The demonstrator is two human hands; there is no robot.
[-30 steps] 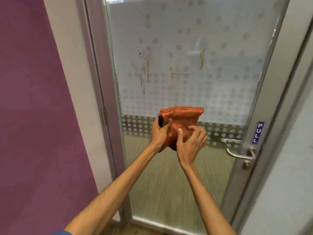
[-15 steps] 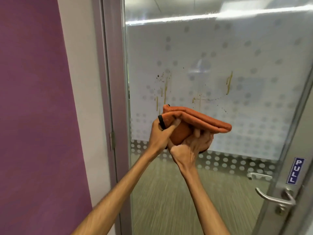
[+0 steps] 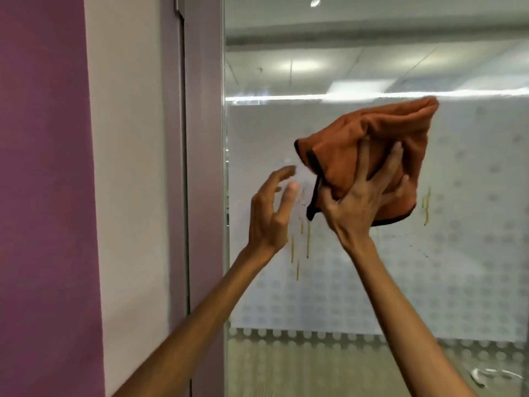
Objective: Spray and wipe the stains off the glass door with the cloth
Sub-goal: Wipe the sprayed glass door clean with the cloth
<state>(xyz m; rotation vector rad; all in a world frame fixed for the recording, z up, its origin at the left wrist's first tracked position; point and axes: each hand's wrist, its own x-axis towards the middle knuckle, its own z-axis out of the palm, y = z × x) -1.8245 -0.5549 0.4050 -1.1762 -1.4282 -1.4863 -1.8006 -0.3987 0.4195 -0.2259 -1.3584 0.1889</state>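
Observation:
The glass door point(image 3: 357, 282) with its frosted dotted film fills the right of the view. Yellow-brown drip stains point(image 3: 303, 245) run down the glass below my hands, and another streak point(image 3: 426, 207) shows to the right of the cloth. My right hand point(image 3: 363, 196) presses a bunched orange cloth point(image 3: 366, 141) with black edging against the glass, fingers spread over it. My left hand point(image 3: 274, 213) hovers just left of the cloth, fingers apart and holding nothing. No spray bottle is in view.
The grey door frame point(image 3: 203, 167) stands at the left of the glass, with a white wall strip point(image 3: 128, 196) and a purple wall point(image 3: 43, 196) beyond it. A reflection of the door handle point(image 3: 486, 376) shows at the bottom right.
My left hand has let go of the cloth and opened. My right hand has raised the cloth up onto the glass above the stains. The camera has moved closer and looks higher.

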